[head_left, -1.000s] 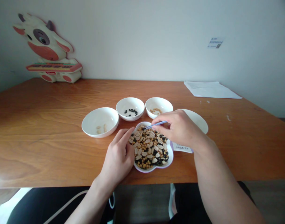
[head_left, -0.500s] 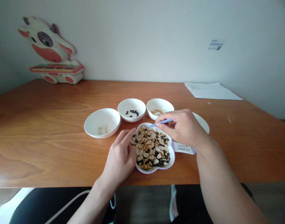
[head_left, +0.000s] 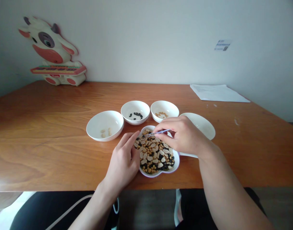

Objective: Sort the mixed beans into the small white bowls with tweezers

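A white flower-shaped dish (head_left: 177, 161) holds a mix of peanuts, yellow beans and black beans. My left hand (head_left: 124, 156) grips its left rim, with the fingers along the edge. Pinched in my right hand (head_left: 182, 135) is a pair of light purple tweezers (head_left: 158, 132), their tips down at the beans in the dish's upper left part. Whether the tips hold a bean is too small to tell. My right hand covers the upper right of the dish.
Behind the dish stand a white bowl with a few peanuts (head_left: 93, 127), one with black beans (head_left: 130, 107) and one with yellow beans (head_left: 169, 107). A white plate (head_left: 204, 124) lies at the right. Farther back are papers (head_left: 218, 92) and a cow-shaped toy keyboard (head_left: 57, 70).
My right hand has moved slightly left and down, bringing the tweezer tips left over the beans. My left hand stays at the dish.
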Demonstrator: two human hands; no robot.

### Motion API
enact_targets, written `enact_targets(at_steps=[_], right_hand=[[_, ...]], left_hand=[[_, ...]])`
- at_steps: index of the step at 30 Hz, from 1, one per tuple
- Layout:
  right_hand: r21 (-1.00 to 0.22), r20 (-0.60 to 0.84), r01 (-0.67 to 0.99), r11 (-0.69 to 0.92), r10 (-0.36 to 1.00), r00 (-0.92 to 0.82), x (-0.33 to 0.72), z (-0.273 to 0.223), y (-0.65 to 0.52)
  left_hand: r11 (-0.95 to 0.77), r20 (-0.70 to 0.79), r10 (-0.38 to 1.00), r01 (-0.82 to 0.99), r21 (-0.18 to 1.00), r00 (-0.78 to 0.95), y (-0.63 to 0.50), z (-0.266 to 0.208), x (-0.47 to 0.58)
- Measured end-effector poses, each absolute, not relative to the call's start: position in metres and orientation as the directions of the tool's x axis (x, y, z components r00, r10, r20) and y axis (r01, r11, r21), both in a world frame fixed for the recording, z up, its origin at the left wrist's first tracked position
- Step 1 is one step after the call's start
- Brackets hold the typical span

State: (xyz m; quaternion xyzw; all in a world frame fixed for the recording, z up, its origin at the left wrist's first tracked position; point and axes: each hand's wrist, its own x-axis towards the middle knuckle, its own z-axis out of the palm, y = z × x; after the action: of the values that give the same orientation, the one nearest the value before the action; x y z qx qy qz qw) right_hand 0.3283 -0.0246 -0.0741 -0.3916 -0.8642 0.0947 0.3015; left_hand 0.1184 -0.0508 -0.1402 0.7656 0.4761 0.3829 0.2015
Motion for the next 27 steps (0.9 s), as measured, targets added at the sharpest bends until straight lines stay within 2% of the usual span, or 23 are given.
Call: enact_targets(at_steps=[27], right_hand=[[-0.413,0.420,0.602,0.683,0.729,-0.540,0.3239,-0.0750,-0.0245]], left_hand=[[-0.469,0.402,0.881,0.580,0.666,0.251,-0.0503,-0.1413,0.1179]])
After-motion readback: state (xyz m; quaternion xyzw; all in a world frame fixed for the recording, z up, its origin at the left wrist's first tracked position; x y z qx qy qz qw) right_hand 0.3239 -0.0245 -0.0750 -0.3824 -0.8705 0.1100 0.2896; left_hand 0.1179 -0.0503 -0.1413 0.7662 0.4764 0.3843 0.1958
